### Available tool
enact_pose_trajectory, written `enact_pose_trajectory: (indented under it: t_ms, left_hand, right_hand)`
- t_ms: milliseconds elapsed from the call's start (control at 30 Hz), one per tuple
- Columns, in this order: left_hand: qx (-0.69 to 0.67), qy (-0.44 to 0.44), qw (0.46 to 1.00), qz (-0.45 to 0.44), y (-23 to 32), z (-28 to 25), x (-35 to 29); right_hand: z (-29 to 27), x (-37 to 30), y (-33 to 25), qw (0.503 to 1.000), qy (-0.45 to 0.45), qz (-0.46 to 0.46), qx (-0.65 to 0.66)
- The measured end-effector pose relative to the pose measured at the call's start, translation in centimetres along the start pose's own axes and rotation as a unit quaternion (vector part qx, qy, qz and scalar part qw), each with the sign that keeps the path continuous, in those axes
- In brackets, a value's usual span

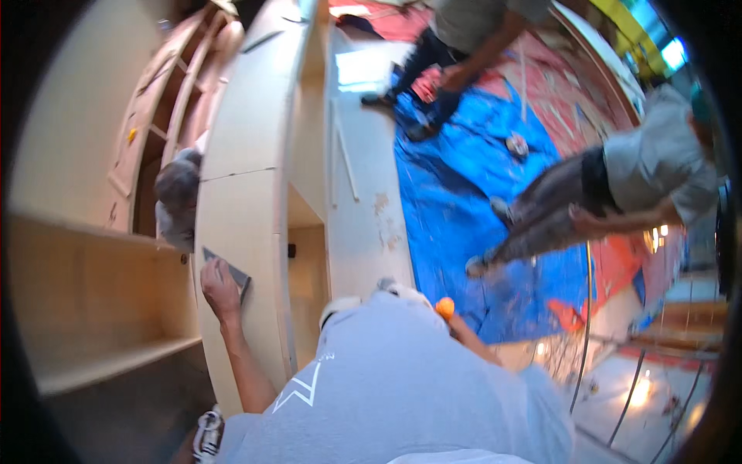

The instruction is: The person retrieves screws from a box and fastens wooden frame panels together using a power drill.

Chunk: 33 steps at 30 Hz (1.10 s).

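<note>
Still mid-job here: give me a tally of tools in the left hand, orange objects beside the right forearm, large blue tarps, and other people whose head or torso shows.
Flat grey scraper-like tool in the left hand: 1
Orange object beside the right forearm: 1
Large blue tarp: 1
Other people: 3
Total: 6

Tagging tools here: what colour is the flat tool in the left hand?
The flat tool is grey, best seen in the head view.

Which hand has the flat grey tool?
The left hand: it holds the grey tool over the pale wooden panel. The right forearm ends near something orange.
</note>
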<state>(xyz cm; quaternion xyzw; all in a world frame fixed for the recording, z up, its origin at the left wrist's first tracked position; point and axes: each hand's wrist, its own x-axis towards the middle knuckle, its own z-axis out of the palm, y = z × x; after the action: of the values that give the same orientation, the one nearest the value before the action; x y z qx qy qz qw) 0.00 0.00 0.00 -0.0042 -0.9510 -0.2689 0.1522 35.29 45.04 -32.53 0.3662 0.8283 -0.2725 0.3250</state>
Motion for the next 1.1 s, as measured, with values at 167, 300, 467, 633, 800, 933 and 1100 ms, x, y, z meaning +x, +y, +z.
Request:
enact_pose_trajectory:
  t_ms: [167, 300, 467, 633, 800, 933, 1100]
  left_hand:
    - [-0.036, -0.059, 0.993, 0.099, 6.5, 5.3, 2.9]
    - [-0.086, -0.151, 0.977, 0.127, 8.1, 11.7, 5.7]
    - [-0.188, -0.253, 0.939, 0.135, 11.9, 18.6, 11.0]
    - [-0.076, -0.497, 0.843, 0.193, 14.9, 26.5, 13.9]
    - [-0.093, -0.648, 0.704, 0.274, 22.6, 35.3, 10.6]
    - [-0.086, -0.674, 0.630, 0.378, 32.0, 41.0, 6.4]
    - [-0.109, -0.689, 0.602, 0.389, 39.9, 48.0, 3.4]
  right_hand:
    - [-6.1, -2.2, -4.0, 0.984, -0.119, 0.116, 0.070]
    - [-8.1, -0.9, -4.4, 0.965, -0.081, 0.165, 0.190]
    - [-7.2, 0.3, -4.0, 0.938, 0.003, 0.189, 0.292]
    - [-10.7, -2.6, -8.4, 0.911, 0.087, 0.226, 0.335]
    - [-10.0, -4.8, -8.4, 0.900, 0.008, 0.278, 0.336]
    - [-7.0, -5.0, -7.0, 0.867, -0.013, 0.334, 0.369]
    - [-5.0, -1.7, -4.6, 0.760, -0.144, 0.390, 0.499]
